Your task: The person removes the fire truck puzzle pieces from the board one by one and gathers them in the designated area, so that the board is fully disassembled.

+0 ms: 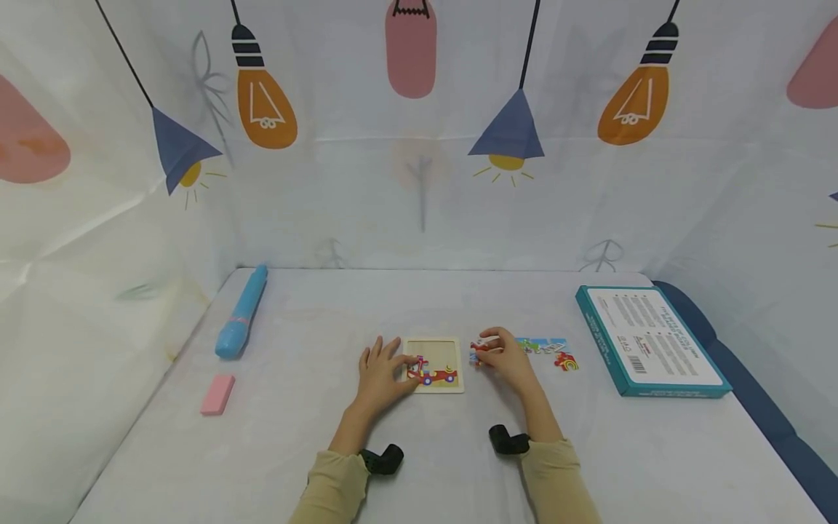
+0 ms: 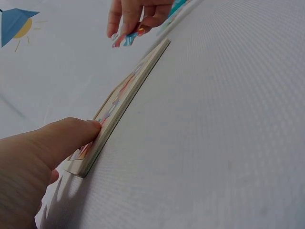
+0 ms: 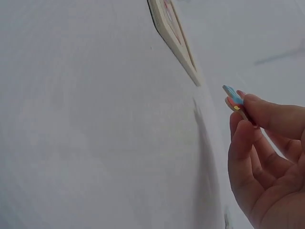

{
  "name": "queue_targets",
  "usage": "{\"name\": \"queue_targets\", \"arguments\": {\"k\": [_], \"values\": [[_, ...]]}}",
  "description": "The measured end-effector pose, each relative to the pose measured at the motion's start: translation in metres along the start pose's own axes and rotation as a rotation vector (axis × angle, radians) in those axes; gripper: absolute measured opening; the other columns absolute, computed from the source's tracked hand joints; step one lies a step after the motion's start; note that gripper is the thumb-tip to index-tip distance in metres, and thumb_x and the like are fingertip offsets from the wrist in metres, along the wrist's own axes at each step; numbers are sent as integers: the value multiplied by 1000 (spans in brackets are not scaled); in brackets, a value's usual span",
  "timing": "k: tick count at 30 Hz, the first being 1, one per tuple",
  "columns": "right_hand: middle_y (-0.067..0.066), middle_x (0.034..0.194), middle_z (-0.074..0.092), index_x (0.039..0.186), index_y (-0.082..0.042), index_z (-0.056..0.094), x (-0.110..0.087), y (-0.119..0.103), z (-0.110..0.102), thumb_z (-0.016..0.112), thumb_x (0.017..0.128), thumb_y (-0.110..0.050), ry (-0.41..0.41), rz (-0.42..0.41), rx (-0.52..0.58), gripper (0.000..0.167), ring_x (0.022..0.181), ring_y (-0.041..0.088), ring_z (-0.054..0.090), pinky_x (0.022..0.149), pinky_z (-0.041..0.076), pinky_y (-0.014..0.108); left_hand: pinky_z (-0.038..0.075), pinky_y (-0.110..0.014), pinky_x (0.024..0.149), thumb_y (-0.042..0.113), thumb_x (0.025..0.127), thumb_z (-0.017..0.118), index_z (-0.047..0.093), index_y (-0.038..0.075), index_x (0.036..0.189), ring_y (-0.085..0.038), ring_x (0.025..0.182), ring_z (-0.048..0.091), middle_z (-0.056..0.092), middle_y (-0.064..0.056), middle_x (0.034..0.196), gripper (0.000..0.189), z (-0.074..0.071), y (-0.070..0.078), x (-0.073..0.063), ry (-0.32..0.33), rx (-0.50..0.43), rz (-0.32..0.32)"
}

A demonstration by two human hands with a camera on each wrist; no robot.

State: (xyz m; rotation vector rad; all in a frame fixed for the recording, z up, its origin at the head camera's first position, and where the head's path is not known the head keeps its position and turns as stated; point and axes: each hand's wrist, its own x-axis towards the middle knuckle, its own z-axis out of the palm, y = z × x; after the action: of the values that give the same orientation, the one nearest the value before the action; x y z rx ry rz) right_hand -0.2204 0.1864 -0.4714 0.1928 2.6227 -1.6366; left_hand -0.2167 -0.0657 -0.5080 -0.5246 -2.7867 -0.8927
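Note:
A square wooden puzzle tray (image 1: 435, 388) lies on the white table, with colourful pieces forming a red vehicle (image 1: 437, 375) along its lower part. My left hand (image 1: 380, 375) rests at the tray's left side, its thumb and index finger reaching over the rim onto the pieces. In the left wrist view the thumb (image 2: 71, 138) lies straight across the tray's near edge. To the right of the tray, my right hand (image 1: 511, 362) pinches a small red and blue puzzle piece (image 3: 234, 98) between thumb and fingertips, held above the table.
More loose puzzle pieces (image 1: 543, 346) lie just right of my right hand. A teal box (image 1: 655, 342) sits at the table's right edge. On the left are a blue microphone-shaped object (image 1: 242, 313) and a pink block (image 1: 217, 395).

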Motion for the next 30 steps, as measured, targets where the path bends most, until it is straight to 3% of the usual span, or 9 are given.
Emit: {"name": "queue_targets", "arguments": {"k": [12, 22, 25, 30], "values": [[15, 95, 62, 109, 3, 58, -12, 20, -47, 68, 81, -9, 112, 53, -52, 33, 78, 14, 58, 64, 48, 19, 12, -60, 104, 34, 73, 73, 70, 18, 100, -44, 134, 23, 45, -15, 138, 31, 0, 0, 0, 4, -8, 0], [17, 91, 65, 107, 7, 62, -24, 35, -68, 68, 80, -6, 192, 85, -137, 30, 76, 15, 57, 60, 46, 15, 13, -60, 104, 34, 73, 73, 70, 18, 100, -44, 134, 23, 45, -15, 138, 31, -1, 1, -2, -8, -13, -4], [19, 92, 65, 107, 6, 64, -27, 35, -70, 67, 81, -6, 228, 94, -195, 28, 79, 21, 58, 62, 46, 19, 13, -60, 104, 34, 73, 73, 70, 18, 101, -44, 134, 23, 45, -15, 138, 32, -2, 2, -2, -14, -17, -7], [21, 94, 65, 110, 4, 63, -29, 36, -73, 65, 83, -11, 273, 142, -308, 31, 89, 31, 55, 73, 45, 37, 12, -60, 104, 34, 74, 72, 70, 18, 101, -44, 134, 22, 44, -15, 138, 31, -3, 3, -2, -18, -19, -10]]}}
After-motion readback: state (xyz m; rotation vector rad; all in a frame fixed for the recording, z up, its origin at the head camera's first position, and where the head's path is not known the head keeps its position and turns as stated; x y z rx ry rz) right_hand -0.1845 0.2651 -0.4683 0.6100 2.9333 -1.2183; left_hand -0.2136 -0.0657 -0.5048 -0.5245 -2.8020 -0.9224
